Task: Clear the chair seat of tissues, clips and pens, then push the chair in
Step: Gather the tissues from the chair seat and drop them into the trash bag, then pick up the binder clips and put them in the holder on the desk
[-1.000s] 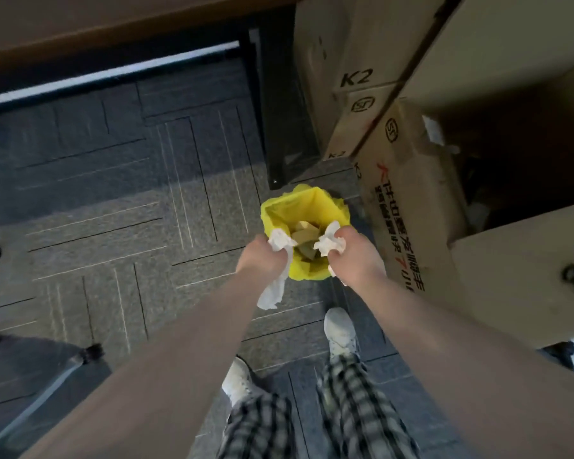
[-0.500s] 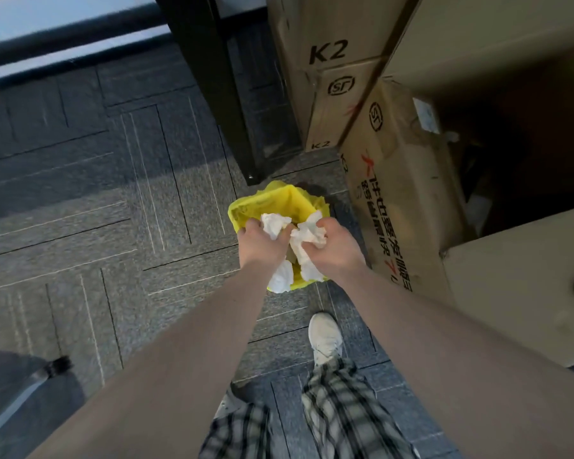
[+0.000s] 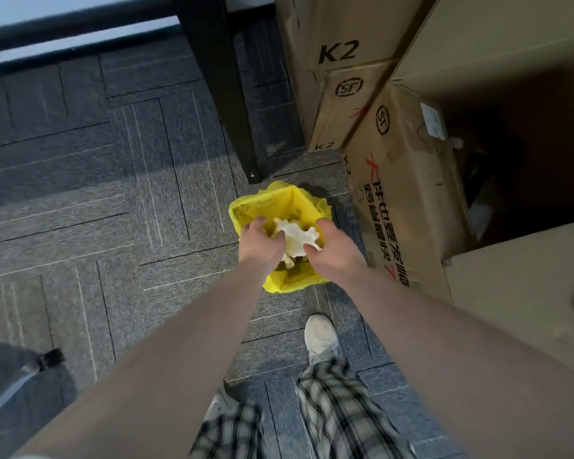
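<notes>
A person stands over a yellow-lined waste bin (image 3: 280, 207) on the carpet, the crumpled tissues (image 3: 295, 238) gathered between both hands directly above its mouth, apparently so they drop cleanly inside. The left hand (image 3: 258, 241), at 9 o'clock of the wad, and the right hand (image 3: 332, 248), at 3 o'clock, both pinch it, arms extended downward. Cardboard boxes (image 3: 408, 207) crowd the bin's 3 o'clock side.

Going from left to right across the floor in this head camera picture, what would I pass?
Chair leg with caster → black table leg → yellow-lined bin, with both hands and tissues over it → printed cardboard box → open cardboard box.
</notes>
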Demonstrator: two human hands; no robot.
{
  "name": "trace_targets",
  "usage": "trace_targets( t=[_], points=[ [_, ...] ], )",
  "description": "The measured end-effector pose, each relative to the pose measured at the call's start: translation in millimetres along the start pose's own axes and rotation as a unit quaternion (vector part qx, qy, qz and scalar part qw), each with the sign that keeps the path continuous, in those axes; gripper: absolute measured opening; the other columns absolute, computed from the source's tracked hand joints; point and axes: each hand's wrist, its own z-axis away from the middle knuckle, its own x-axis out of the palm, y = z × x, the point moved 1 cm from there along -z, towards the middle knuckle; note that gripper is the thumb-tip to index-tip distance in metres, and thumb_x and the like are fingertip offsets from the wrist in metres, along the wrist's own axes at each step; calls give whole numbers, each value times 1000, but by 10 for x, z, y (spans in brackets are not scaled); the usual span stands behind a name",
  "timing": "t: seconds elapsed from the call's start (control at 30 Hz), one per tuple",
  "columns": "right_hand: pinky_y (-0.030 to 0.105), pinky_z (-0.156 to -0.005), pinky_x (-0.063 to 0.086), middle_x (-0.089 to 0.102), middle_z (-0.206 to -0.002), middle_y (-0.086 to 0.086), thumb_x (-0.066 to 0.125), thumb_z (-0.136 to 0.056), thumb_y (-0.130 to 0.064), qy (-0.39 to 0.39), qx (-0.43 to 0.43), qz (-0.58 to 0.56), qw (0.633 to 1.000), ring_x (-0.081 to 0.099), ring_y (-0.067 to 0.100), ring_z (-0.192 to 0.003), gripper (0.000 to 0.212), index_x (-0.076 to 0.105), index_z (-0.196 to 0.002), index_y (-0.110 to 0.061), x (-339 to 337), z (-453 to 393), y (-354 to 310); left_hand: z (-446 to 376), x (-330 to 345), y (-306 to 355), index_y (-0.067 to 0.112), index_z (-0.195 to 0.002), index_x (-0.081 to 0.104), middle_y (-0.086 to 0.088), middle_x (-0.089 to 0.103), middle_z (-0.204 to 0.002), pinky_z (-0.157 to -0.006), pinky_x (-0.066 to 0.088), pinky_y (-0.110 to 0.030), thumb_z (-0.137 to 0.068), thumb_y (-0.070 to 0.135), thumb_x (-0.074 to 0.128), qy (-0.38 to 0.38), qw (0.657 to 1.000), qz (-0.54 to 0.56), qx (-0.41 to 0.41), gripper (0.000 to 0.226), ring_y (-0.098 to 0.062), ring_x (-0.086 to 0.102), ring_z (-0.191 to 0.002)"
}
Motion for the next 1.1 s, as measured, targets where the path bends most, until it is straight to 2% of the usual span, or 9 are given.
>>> trace_targets(
  t=[0.1, 0.23, 0.33, 0.43, 0.57, 0.67, 0.77, 0.83, 1.1],
  points=[
    [47, -83, 53, 57, -121, 12, 49, -93, -33, -14, -5, 35, 999, 58, 36, -107, 47, 35, -136, -19, -42, 78, -76, 30, -182, -69, 18, -144, 35, -11, 33, -147, -95, 50, -44, -88, 33, 55, -16, 999, -42, -6, 61, -36, 51, -121],
    [46, -85, 54, 58, -124, 11, 48, -94, -31, -47, -11, 81, 996, 59, 35, -108, 48, 34, -139, -22, -127, 212, -276, 150, -535, -200, 16, -142, 39, -13, 35, -145, -88, 46, -33, -85, 27, 57, -18, 997, -80, -12, 60, -33, 52, -120],
    [45, -89, 52, 56, -128, 10, 48, -95, -32, -54, -25, 108, 992, 57, 34, -113, 48, 34, -140, -23, -206, 358, -503, 296, -855, -321, 18, -143, 37, -13, 30, -149, -94, 51, -41, -81, 29, 61, -11, 997, -74, -22, 67, -35, 52, -120],
    [42, -93, 49, 54, -134, 8, 49, -95, -33, -63, -48, 136, 988, 55, 32, -118, 51, 33, -143, -23, -270, 518, -778, 496, -1161, -438, 17, -144, 35, -13, 27, -150, -88, 51, -36, -85, 27, 60, -8, 996, -80, -32, 65, -35, 52, -120],
    [39, -98, 44, 50, -138, 7, 48, -95, -35, -84, -92, 193, 973, 50, 30, -123, 47, 37, -139, -21, -263, 767, -1297, 792, -1654, -637, 18, -142, 38, -13, 33, -146, -92, 52, -39, -87, 27, 55, -5, 995, -89, -38, 58, -34, 55, -116],
    [38, -101, 45, 49, -140, 10, 50, -95, -33, -85, -153, 234, 956, 50, 30, -125, 52, 35, -142, -19, -189, 974, -1752, 1026, -2083, -812, 19, -141, 38, -11, 34, -147, -88, 50, -36, -90, 28, 53, 15, 995, -86, -38, 55, -33, 52, -119],
    [40, -101, 45, 48, -139, 13, 52, -93, -33, -82, -204, 268, 938, 49, 32, -126, 52, 37, -141, -19, -38, 1220, -2246, 1302, -2559, -1077, 19, -140, 39, -12, 36, -146, -100, 44, -39, -89, 29, 53, 63, 995, -72, -43, 54, -33, 48, -126],
    [40, -100, 45, 49, -137, 12, 53, -92, -34, -85, -236, 296, 922, 50, 33, -125, 52, 37, -140, -20, 111, 1422, -2588, 1517, -2870, -1305, 20, -140, 38, -13, 37, -145, -103, 42, -40, -89, 30, 52, 93, 992, -54, -62, 53, -33, 47, -127],
    [42, -99, 47, 42, -146, 6, 50, -94, -34, -138, -373, 390, 830, 53, 31, -124, 56, 28, -146, -27, 1083, 2468, -3810, 2555, -3823, -2537, 21, -144, 33, -8, 25, -153, -110, 37, -44, -89, 33, 53, 190, 975, -1, -119, 59, -32, 38, -135]
  ],
)
